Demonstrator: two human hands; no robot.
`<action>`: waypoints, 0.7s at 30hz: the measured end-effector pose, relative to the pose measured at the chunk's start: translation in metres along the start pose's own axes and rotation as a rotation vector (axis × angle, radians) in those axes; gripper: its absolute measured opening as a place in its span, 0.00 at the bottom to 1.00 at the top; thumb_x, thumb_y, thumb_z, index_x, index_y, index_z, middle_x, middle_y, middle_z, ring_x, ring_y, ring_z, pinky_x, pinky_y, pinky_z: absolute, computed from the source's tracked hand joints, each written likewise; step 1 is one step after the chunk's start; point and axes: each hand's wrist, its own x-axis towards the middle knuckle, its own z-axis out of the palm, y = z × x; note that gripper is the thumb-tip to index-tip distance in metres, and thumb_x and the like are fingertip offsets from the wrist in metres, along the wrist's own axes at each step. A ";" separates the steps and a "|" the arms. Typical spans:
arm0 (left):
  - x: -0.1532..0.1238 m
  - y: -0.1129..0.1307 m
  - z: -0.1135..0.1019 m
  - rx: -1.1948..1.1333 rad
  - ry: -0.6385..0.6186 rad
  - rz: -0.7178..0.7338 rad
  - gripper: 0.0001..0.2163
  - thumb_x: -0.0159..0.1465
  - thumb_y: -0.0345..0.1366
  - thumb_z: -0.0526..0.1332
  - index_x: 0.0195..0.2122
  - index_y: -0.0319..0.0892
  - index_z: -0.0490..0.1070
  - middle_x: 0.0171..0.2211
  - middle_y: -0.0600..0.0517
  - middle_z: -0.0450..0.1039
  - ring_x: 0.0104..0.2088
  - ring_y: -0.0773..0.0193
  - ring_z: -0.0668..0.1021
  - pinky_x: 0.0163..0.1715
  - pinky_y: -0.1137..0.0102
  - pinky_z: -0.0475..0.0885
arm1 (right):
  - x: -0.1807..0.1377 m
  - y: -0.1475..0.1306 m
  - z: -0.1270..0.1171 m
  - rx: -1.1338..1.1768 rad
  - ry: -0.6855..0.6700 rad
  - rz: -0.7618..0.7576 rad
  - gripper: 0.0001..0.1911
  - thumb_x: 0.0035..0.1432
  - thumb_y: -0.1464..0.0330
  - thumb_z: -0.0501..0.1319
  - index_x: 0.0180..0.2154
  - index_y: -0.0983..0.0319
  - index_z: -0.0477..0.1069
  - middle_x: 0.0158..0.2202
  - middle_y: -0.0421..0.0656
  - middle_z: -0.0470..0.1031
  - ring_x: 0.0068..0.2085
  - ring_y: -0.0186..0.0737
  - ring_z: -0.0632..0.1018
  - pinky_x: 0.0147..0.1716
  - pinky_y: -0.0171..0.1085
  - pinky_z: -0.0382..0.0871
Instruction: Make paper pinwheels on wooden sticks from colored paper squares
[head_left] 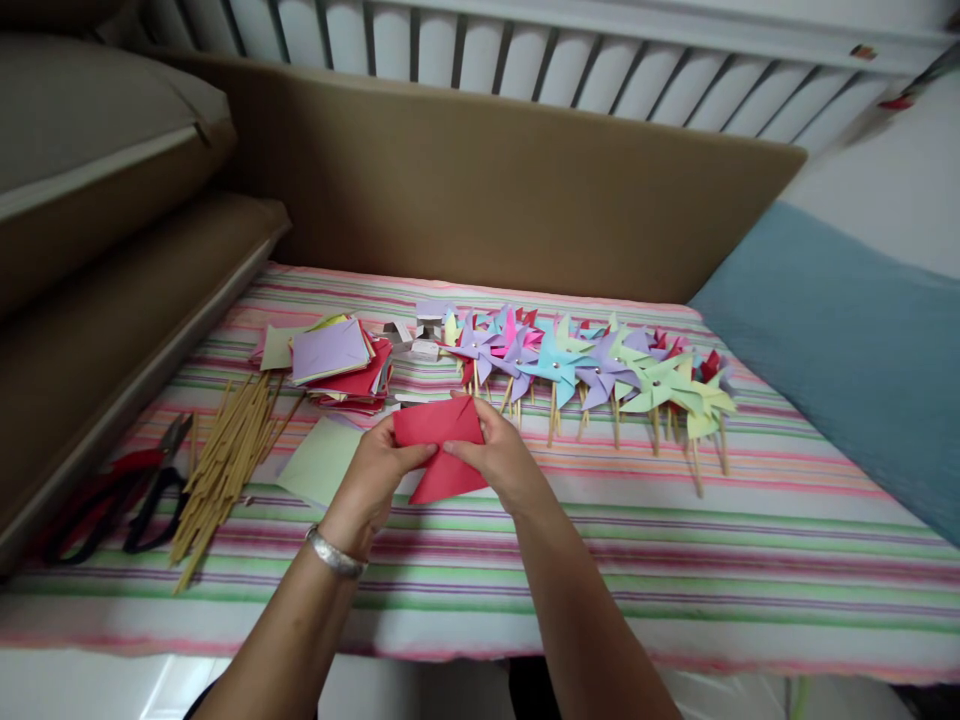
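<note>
A red paper square (439, 425), partly folded, is held above the striped tablecloth (675, 540) near the middle. My left hand (379, 470) pinches its left side, thumb on top. My right hand (499, 455) grips its right side with fingers curled over the fold. The left wrist wears a silver bracelet (335, 553). A pale green sheet (319, 460) lies flat just left of my hands.
A row of finished paper pinwheels on sticks (592, 370) lies behind my hands. A stack of coloured paper squares (337, 360) sits at back left. Wooden sticks (225, 460), red pliers (131, 465) and black scissors (150, 510) lie at left. Brown cushions flank the left; a blue cloth (840, 340) lies right.
</note>
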 end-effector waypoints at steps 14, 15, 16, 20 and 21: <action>0.009 0.005 -0.021 -0.118 0.112 0.076 0.20 0.39 0.29 0.70 0.35 0.39 0.71 0.25 0.54 0.77 0.25 0.65 0.77 0.31 0.70 0.70 | -0.002 0.006 0.013 -0.202 0.150 -0.153 0.27 0.50 0.68 0.61 0.54 0.57 0.62 0.34 0.41 0.74 0.33 0.39 0.76 0.36 0.41 0.71; 0.010 0.009 -0.026 -0.112 0.139 0.095 0.19 0.38 0.29 0.71 0.34 0.39 0.71 0.24 0.55 0.76 0.24 0.66 0.76 0.30 0.71 0.69 | -0.004 0.004 0.011 -0.308 0.131 -0.224 0.25 0.51 0.68 0.60 0.53 0.57 0.64 0.36 0.42 0.74 0.37 0.40 0.75 0.39 0.42 0.70; 0.011 0.013 -0.030 -0.106 0.162 0.113 0.19 0.37 0.29 0.71 0.32 0.39 0.70 0.23 0.56 0.75 0.24 0.67 0.75 0.29 0.72 0.69 | -0.005 0.003 0.010 -0.411 0.089 -0.307 0.22 0.52 0.70 0.60 0.51 0.56 0.66 0.41 0.44 0.73 0.42 0.42 0.75 0.43 0.43 0.69; 0.010 0.025 -0.042 -0.100 0.191 0.152 0.18 0.37 0.30 0.71 0.29 0.39 0.69 0.22 0.56 0.74 0.23 0.67 0.75 0.28 0.72 0.68 | -0.013 0.001 0.010 -0.717 -0.106 -0.534 0.19 0.53 0.75 0.57 0.46 0.54 0.71 0.58 0.45 0.63 0.58 0.45 0.64 0.55 0.48 0.59; 0.009 0.027 -0.043 -0.097 0.188 0.152 0.18 0.37 0.30 0.71 0.30 0.39 0.70 0.23 0.56 0.75 0.23 0.67 0.75 0.29 0.72 0.68 | -0.014 0.001 0.011 -0.761 -0.136 -0.552 0.20 0.53 0.76 0.56 0.46 0.54 0.71 0.60 0.45 0.59 0.60 0.46 0.61 0.57 0.49 0.57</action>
